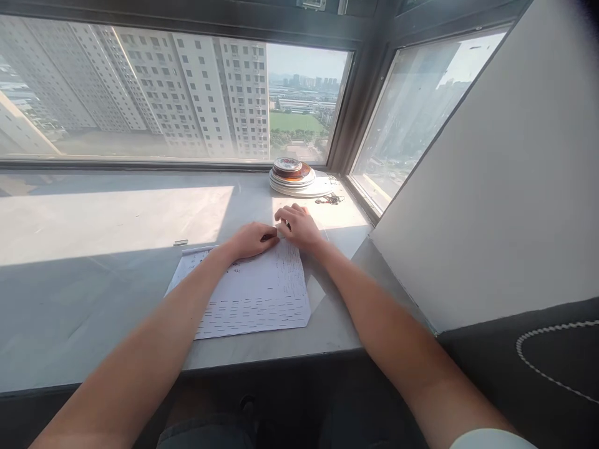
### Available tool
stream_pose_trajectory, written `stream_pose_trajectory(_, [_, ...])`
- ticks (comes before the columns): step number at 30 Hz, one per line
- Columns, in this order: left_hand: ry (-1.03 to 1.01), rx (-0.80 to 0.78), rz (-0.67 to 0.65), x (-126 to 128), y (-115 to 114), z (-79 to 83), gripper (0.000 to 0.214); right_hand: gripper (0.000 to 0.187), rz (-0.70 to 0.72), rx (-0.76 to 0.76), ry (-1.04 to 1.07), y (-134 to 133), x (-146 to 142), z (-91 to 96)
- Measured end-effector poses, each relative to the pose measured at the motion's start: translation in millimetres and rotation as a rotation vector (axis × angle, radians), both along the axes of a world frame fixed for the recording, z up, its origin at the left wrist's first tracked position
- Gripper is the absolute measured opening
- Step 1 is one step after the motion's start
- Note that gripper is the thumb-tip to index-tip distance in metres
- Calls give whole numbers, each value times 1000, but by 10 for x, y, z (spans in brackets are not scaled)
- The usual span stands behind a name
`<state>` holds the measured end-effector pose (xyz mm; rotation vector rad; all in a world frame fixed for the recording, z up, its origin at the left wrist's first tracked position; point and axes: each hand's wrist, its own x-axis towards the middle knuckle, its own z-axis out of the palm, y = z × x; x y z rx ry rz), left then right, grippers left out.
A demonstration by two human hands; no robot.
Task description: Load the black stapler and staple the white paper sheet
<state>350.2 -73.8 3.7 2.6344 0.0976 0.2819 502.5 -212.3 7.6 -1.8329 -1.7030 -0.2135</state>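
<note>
A printed sheet of paper point(255, 293) lies on the grey windowsill point(93, 293) in front of me. Both my hands rest at its far edge. My left hand point(253, 239) presses down on the upper part of the sheet with fingers curled together. My right hand point(298, 226) sits just beside it at the sheet's top right corner, fingers bent and pinching the paper's edge. The fingertips of the two hands nearly touch.
A stack of plates point(294, 177) stands at the back right corner of the sill, with a small dark tangle of cord or keys point(331, 199) beside it. Large windows point(163, 93) run behind. A white wall point(505, 187) rises at right, dark upholstery point(538, 374) below it.
</note>
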Motion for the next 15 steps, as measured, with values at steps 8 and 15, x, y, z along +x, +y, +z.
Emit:
stream_pose_trajectory(8, [44,87,15,-11,-32,61,29,63,63,147,563,-59,302,-67])
stream_pose_trajectory(15, [58,79,33,-22,-41,80,32,43,-164,100,597,84,441,-205])
